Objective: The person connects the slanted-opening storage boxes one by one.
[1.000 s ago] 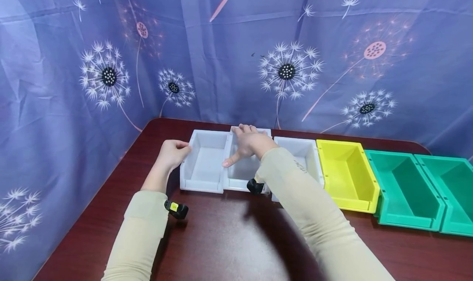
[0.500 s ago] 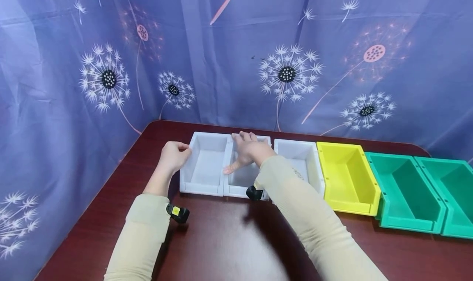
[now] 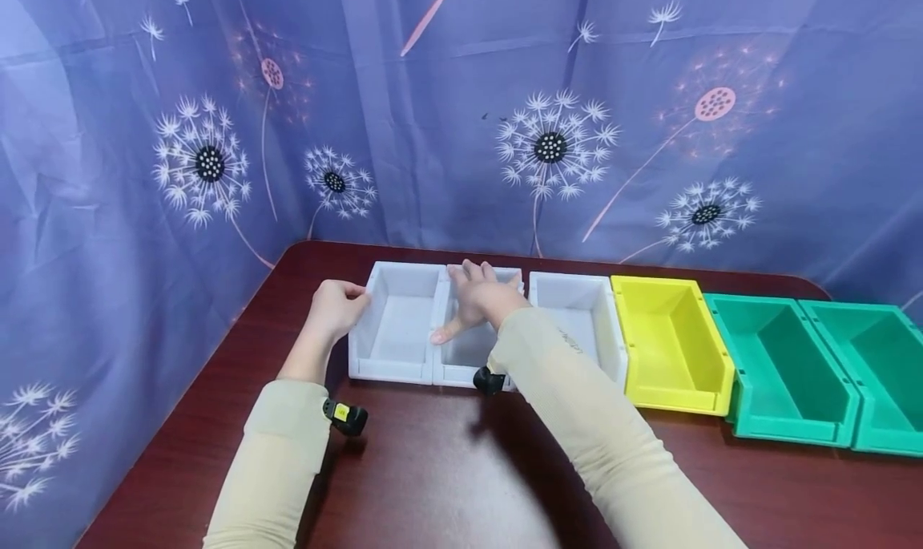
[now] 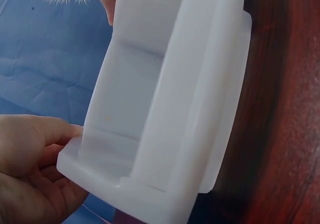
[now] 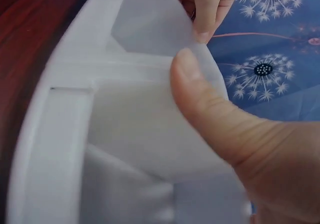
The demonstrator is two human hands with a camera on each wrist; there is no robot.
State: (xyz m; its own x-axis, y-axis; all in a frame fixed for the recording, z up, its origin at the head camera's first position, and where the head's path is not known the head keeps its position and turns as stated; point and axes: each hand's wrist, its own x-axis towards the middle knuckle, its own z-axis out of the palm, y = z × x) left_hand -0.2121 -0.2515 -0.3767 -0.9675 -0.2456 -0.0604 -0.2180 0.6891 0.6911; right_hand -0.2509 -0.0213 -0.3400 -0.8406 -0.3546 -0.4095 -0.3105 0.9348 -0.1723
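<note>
**Bins squeezed together between my two hands**

Here, on the dark table [image 3: 447, 469], the leftmost white bin [image 3: 399, 324] sits between my hands. My left hand [image 3: 333, 308] curls around its outer wall; my right hand [image 3: 481, 296] lies spread on the second white bin [image 3: 472, 345], thumb hooked over their shared wall, apparently bracing both.

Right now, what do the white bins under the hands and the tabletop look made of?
White bins: likely moulded plastic, matt and slightly translucent, with ribbed rims in the left wrist view. Tabletop: dark reddish wood grain with a soft sheen, possibly veneer or laminate.
</note>
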